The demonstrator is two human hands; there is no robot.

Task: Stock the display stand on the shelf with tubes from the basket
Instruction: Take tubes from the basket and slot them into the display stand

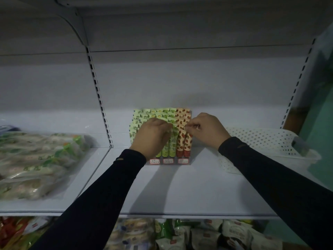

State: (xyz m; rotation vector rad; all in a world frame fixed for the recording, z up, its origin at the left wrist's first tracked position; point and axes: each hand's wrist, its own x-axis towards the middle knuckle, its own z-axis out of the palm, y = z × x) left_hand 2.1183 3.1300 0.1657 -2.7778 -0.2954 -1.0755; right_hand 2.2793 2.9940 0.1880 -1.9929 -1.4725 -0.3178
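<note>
A clear display stand (169, 161) sits in the middle of the white shelf (171, 188), packed with rows of upright tubes. Green-patterned tubes (158, 112) fill the left and middle columns, red strawberry tubes (183, 144) the right column. My left hand (152, 137) rests over the front green tubes, its fingers curled on the top of one. My right hand (207, 129) pinches the flat top of a front red tube. The white perforated basket (266, 141) stands to the right on the shelf; its inside is mostly hidden.
Clear bags of packaged food (34, 165) lie on the shelf section to the left. A slotted upright (100, 98) divides the sections. More packaged goods (198, 233) fill the shelf below. Another shelf board hangs overhead.
</note>
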